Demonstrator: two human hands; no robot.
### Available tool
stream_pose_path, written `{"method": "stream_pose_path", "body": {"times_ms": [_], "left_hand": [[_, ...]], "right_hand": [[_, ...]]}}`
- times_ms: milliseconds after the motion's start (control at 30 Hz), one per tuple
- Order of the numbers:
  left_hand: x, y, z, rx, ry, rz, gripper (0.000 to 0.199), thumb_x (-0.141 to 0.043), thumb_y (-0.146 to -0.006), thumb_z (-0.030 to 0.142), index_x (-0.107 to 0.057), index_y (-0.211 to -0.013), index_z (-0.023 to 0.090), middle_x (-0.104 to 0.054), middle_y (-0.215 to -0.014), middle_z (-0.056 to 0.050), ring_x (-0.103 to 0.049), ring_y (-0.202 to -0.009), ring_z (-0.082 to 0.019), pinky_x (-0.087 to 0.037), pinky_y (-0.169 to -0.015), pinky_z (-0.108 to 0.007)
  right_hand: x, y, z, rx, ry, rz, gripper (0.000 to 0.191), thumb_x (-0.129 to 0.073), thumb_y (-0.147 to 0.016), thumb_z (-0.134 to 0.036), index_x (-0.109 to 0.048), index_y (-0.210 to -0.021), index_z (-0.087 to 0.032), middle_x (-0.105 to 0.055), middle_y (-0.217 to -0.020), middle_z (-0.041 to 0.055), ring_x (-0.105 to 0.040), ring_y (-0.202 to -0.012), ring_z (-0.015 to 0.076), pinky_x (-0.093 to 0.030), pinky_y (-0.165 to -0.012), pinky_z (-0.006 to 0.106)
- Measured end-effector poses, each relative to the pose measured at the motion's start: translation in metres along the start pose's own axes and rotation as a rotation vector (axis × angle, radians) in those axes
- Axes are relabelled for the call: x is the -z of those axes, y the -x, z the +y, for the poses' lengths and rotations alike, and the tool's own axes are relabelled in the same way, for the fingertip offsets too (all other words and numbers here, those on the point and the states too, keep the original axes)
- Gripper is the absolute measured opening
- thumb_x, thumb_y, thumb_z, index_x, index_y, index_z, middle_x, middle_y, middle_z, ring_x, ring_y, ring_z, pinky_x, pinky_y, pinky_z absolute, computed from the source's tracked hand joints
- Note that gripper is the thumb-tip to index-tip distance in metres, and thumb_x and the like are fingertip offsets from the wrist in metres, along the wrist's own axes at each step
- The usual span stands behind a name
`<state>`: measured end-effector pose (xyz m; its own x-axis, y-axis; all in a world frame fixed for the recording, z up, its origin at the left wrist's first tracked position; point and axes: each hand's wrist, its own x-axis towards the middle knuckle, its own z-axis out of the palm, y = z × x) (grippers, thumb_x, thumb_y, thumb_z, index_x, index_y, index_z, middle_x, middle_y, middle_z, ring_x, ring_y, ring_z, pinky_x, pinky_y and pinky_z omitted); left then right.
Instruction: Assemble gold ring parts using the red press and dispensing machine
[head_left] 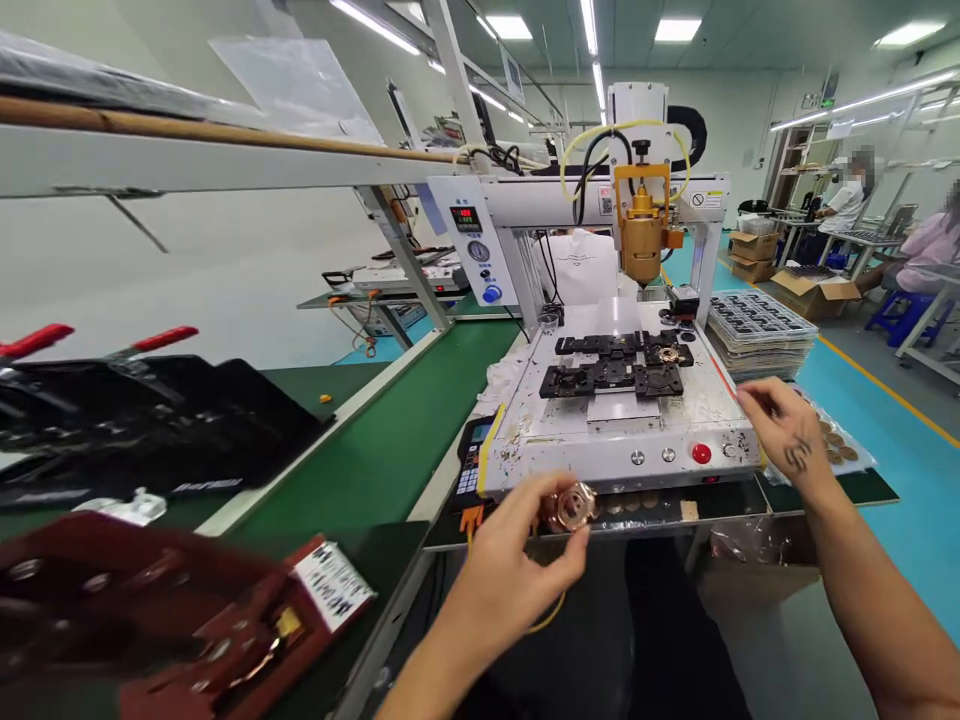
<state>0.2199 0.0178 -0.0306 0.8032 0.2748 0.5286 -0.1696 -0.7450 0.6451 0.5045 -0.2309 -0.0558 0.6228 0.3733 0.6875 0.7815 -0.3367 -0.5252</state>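
Note:
Low in front of the white bench machine (540, 470), my left hand (510, 560) is closed on a shiny copper-coloured round part (576, 507) with a hole in its middle. It may be more than one piece stacked. My right hand (784, 430) is by the machine's right edge, thumb and fingers pinched together; whether anything is between them is hidden. A thin red line runs along the bed edge up to those fingertips. On the bed lie black fixture blocks (615, 372), and a similar copper-coloured ring (667, 355) sits in the back right one.
A gold-coloured dispensing head (642, 235) hangs over the bed. Stacked trays (761, 325) and bagged round brown discs (836, 440) are at right. A handheld keypad (471, 460) leans at left; a dark red fixture (247, 630) stands lower left. Two people are farther back right.

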Motion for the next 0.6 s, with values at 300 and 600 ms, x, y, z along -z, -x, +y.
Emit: {"method": "stream_pose_path", "body": {"times_ms": [300,600], "left_hand": [[-0.023,0.047,0.003,-0.034,0.037,-0.055,0.037,-0.07,-0.087,0.01,-0.061,-0.12,0.025,-0.067,-0.099,0.0,-0.062,-0.079,-0.014,-0.055,-0.07,-0.024],[-0.012,0.066,0.004,0.006,0.056,-0.013,0.043,-0.074,-0.086,0.009,-0.058,-0.123,0.025,-0.066,-0.099,0.0,-0.06,-0.078,-0.014,-0.055,-0.072,-0.026]], "right_hand": [[-0.009,0.076,0.018,-0.072,0.048,-0.009,0.036,-0.067,-0.1,-0.056,-0.072,-0.108,-0.021,-0.069,-0.094,0.0057,-0.066,-0.082,0.0226,-0.053,-0.077,0.037],[-0.009,0.077,0.024,-0.084,0.053,0.022,0.035,-0.07,-0.099,-0.055,-0.074,-0.11,-0.022,-0.065,-0.095,0.0053,-0.06,-0.08,0.0214,-0.049,-0.075,0.037]]}}
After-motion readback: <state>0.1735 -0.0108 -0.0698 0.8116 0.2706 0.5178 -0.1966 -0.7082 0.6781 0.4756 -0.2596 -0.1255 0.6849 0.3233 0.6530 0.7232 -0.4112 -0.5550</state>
